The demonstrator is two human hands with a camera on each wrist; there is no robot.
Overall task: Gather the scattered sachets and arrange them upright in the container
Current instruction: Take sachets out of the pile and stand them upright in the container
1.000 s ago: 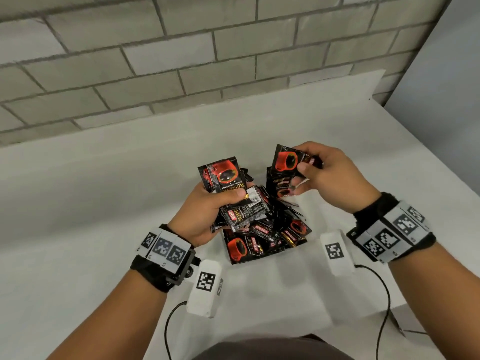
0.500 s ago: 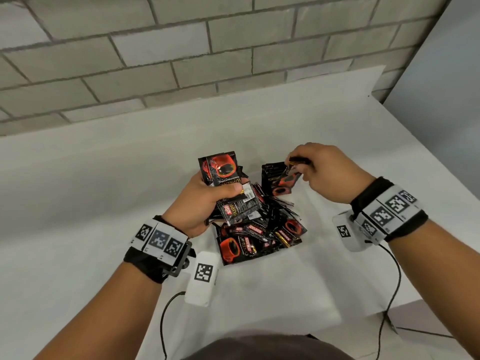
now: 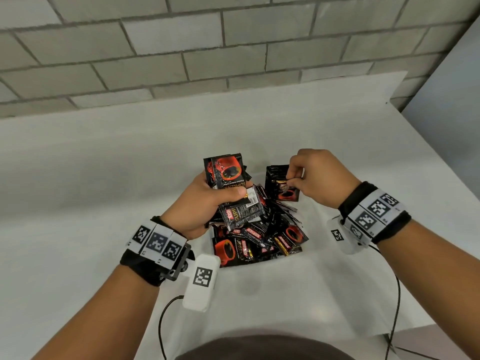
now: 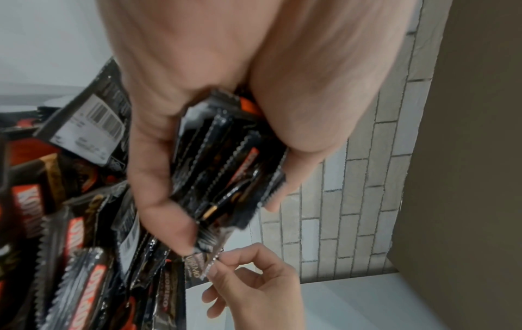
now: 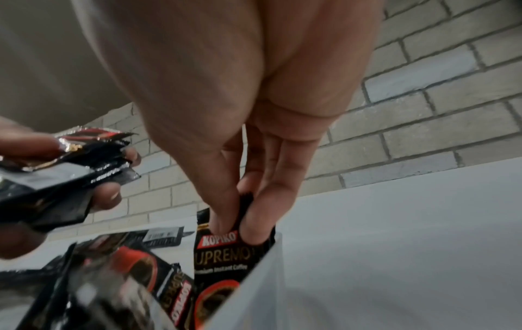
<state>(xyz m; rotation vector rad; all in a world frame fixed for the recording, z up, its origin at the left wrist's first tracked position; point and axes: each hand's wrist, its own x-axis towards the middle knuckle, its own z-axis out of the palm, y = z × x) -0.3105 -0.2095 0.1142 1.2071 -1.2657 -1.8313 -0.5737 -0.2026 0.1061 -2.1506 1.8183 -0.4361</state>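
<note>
Black-and-red coffee sachets fill a white container [image 5: 254, 279] on the white table. My left hand [image 3: 205, 201] grips a bundle of sachets [image 3: 228, 172] upright above the container's left side; their serrated edges [image 4: 226, 167] fan out between thumb and fingers. My right hand [image 3: 311, 178] pinches the top edge of one sachet [image 3: 281, 189], which stands upright against the container's right wall. In the right wrist view thumb and fingers [image 5: 251, 225] clamp that sachet [image 5: 223, 261] above its label. Several loose sachets [image 3: 259, 237] lie jumbled in the container.
A grey brick wall [image 3: 233, 48] runs behind the table [image 3: 104, 178]. A grey panel [image 3: 454, 100] stands at the right, by the table's right edge. White tracker boxes [image 3: 202, 281] and black cables [image 3: 394, 307] hang from both wrists near the front edge.
My right hand has turned its sachet from raised and face-up to upright and lowered it to the container's right side. The left hand keeps its bundle nearly still.
</note>
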